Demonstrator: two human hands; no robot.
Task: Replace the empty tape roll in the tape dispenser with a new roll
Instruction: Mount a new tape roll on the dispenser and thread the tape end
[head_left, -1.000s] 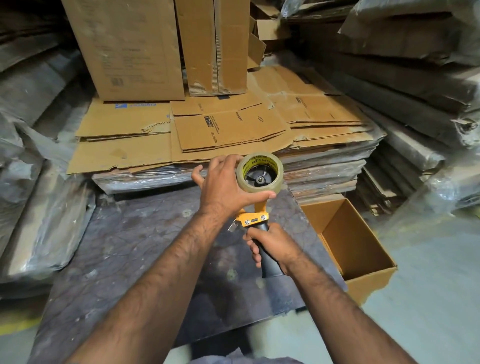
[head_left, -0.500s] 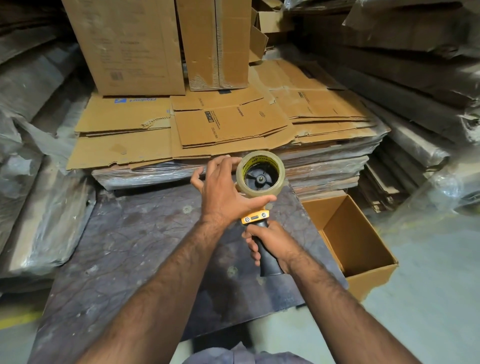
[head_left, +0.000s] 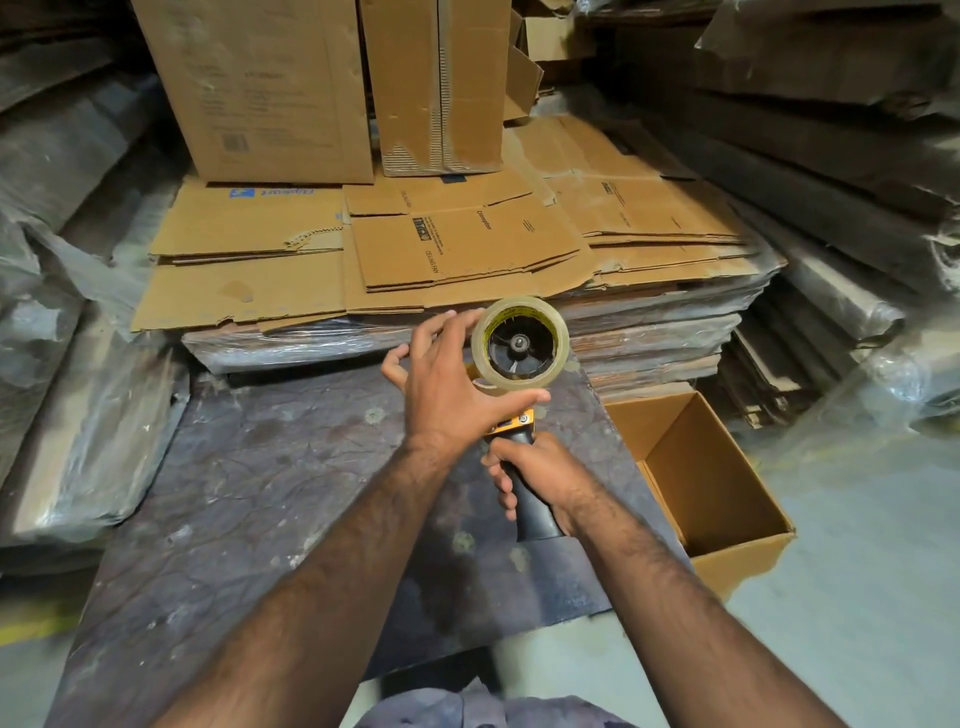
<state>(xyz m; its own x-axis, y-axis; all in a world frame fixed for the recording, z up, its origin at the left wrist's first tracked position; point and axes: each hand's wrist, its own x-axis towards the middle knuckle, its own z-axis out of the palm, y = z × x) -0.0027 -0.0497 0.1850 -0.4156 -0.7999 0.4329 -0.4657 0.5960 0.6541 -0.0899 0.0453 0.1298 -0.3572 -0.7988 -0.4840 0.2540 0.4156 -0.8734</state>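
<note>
Head view: the right hand (head_left: 540, 478) grips the tape dispenser (head_left: 524, 441) by its black handle; the left hand (head_left: 452, 384) cups the clear tape roll (head_left: 521, 343) seated on its hub.

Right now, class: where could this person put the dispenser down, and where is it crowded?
The dark worktop is bare left of the left hand, up to the wrapped bundles. The open box at right looks empty. The flattened cartons behind are piled unevenly.

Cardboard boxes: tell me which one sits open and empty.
The small open box on the floor, right of the table. The tall boxes at the back stand closed; the others lie flattened.
</note>
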